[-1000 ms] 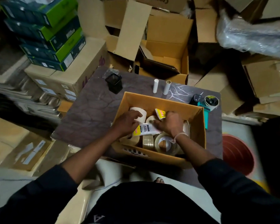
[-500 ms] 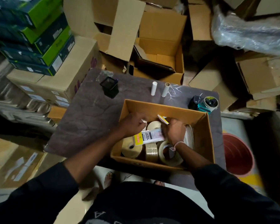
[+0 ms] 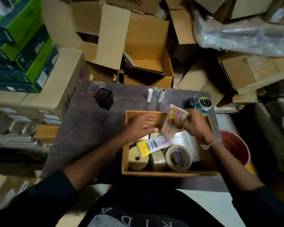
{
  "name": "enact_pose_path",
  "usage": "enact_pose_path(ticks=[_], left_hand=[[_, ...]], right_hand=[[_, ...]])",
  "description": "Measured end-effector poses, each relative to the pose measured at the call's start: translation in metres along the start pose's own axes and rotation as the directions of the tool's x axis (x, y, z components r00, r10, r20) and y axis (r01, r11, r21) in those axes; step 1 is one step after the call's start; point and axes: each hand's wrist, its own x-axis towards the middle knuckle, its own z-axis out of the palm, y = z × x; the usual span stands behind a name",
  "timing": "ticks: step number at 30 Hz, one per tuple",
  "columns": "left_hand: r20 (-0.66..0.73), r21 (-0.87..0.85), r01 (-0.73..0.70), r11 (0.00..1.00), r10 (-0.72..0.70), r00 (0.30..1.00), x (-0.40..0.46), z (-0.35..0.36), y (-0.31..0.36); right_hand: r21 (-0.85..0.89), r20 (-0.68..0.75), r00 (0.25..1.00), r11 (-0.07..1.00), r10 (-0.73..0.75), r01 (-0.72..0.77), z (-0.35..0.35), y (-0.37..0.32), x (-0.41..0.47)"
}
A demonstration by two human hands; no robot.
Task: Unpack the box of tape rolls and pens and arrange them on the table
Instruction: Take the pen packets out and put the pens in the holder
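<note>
An open cardboard box (image 3: 167, 174) stands on the dark table (image 3: 88, 125). Inside lie several tape rolls, among them a clear roll (image 3: 179, 158) and a brown roll (image 3: 157, 162), plus a yellow-and-white Totem packet (image 3: 150, 145). My right hand (image 3: 194, 123) grips a clear pack of coloured pens (image 3: 174, 120), lifted above the box's far side. My left hand (image 3: 141, 126) hovers over the box's left part with fingers spread, holding nothing.
A black mesh pen holder (image 3: 104, 99), two white tubes (image 3: 155, 95) and a teal tape dispenser (image 3: 202, 104) stand along the table's far edge. Cardboard boxes crowd behind and left. A red bucket (image 3: 236, 146) sits to the right on the floor.
My right hand has pulled the pack of coloured pens up out of the box. My left hand let go of the contents and rose with fingers spread.
</note>
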Motion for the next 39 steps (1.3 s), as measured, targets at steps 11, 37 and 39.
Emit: enact_pose_path(ticks=[11, 37, 39], left_hand=[[0.191, -0.234, 0.038, 0.972, 0.008, 0.982, -0.001, -0.02, 0.03], [0.26, -0.272, 0.134, 0.953, -0.061, 0.964, -0.016, -0.057, 0.036], [0.252, -0.319, 0.129, 0.939, -0.048, 0.967, -0.016, -0.054, 0.04]], right_hand=[[0.46, 0.238, 0.969, 0.871, 0.07, -0.176, -0.008, -0.057, 0.017], [0.705, 0.052, 0.998, 0.707, 0.026, -0.055, 0.019, -0.07, 0.054], [0.676, 0.004, 1.0, 0.737, 0.023, -0.02, 0.022, -0.076, 0.055]])
